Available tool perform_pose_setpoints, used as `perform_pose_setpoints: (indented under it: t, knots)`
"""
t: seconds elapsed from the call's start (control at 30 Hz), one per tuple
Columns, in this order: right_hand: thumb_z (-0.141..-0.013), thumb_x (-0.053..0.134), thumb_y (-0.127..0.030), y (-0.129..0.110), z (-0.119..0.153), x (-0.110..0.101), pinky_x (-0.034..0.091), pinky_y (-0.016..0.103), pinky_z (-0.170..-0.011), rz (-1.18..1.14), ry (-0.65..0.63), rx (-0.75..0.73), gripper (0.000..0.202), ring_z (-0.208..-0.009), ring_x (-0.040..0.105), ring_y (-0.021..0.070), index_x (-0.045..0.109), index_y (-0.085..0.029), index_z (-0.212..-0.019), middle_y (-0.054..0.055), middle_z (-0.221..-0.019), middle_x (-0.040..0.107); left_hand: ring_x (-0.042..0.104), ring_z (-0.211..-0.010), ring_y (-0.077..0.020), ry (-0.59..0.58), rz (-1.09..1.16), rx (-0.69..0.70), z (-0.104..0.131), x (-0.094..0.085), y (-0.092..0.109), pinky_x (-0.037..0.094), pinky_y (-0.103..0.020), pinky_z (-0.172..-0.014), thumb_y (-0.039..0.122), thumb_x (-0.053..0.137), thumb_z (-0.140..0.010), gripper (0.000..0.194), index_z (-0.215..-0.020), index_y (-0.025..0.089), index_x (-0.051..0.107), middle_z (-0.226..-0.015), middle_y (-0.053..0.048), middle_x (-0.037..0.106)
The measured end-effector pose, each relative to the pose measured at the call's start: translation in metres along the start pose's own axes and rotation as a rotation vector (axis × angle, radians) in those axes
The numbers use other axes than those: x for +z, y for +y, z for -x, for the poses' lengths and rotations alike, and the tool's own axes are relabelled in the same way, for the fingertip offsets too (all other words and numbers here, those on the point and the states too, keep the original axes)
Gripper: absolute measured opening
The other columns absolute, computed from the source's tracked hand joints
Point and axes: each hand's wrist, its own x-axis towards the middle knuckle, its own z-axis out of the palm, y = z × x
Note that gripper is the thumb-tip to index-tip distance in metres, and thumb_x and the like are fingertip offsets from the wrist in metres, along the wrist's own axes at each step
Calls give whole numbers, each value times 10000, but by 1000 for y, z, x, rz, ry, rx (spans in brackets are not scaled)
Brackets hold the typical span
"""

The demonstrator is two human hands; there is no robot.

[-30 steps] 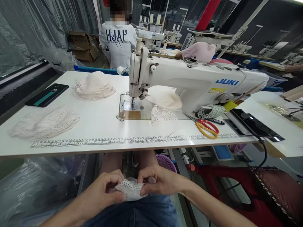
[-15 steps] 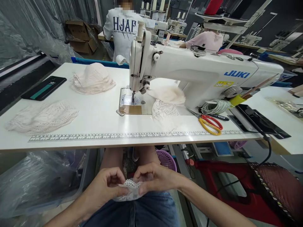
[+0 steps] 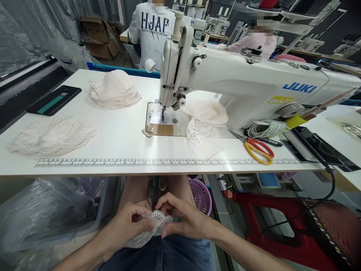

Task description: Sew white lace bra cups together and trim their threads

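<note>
Low over my lap, in front of the table edge, I hold a piece of white lace [image 3: 158, 217] with a scalloped, holed border. My left hand [image 3: 134, 222] pinches its left side between thumb and fingers, and part of the lace hangs below that hand. On the right side, my right hand [image 3: 183, 218] grips the lace, its thumb in front and fingers curled behind. Above, on the table, stands a white sewing machine [image 3: 248, 82]. Beside its needle plate lie a cream fabric cup [image 3: 207, 112] and a lace piece [image 3: 201, 137].
Stacked cream cups [image 3: 115, 90] and layered lace pieces [image 3: 53, 137] lie left, near a black phone [image 3: 55, 100]. Scissors [image 3: 258, 150] and coiled cord [image 3: 266, 128] sit right. A ruler strip [image 3: 135, 162] runs along the front edge. A purple basket [image 3: 201, 195] stands below; co-workers sit beyond.
More lace now hangs below my left hand, towards the lower left. My right fingers have shifted on the border. The view has turned slightly left.
</note>
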Motion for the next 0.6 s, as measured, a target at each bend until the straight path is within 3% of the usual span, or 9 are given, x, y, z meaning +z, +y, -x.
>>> perform_pose_setpoints:
  t: [0.13,0.23,0.33,0.47,0.6]
  knots:
    - [-756,701,-337,2,-4,1,376,205,-648,69,14,47,395,-728,478,103,529,-188,-1079,-22,-800,511,413,-652,-138,-89,-23,-15,4,-4,2,302,-219,-580,543,537,-804,445,-759,127,688,-700,6,506]
    - [-737,713,-354,-2,-8,-2,351,196,-604,144,13,69,359,-693,468,99,570,-176,-1014,-29,-766,513,482,-712,-169,3,-238,-28,3,-4,5,334,-217,-628,416,674,-709,272,-768,151,687,-704,13,575]
    - [-716,725,-380,-4,-10,-9,300,186,-537,196,-24,120,341,-619,420,82,598,-167,-949,-50,-683,472,497,-693,-165,78,-353,-35,-1,-4,9,340,-220,-630,290,634,-722,148,-717,148,675,-661,23,578]
    - [-703,717,-447,4,-10,-19,261,184,-498,92,-176,174,329,-577,374,68,624,-141,-781,-58,-633,413,512,-710,-165,-5,-217,-85,-2,-9,11,358,-217,-640,272,633,-715,143,-747,147,692,-689,16,608]
    - [-638,766,-439,11,-11,-23,318,183,-561,-26,-178,137,352,-666,442,81,613,-137,-737,-39,-735,473,557,-774,-179,-44,-11,-145,0,-15,6,398,-227,-687,260,703,-663,227,-864,152,702,-796,-10,669]
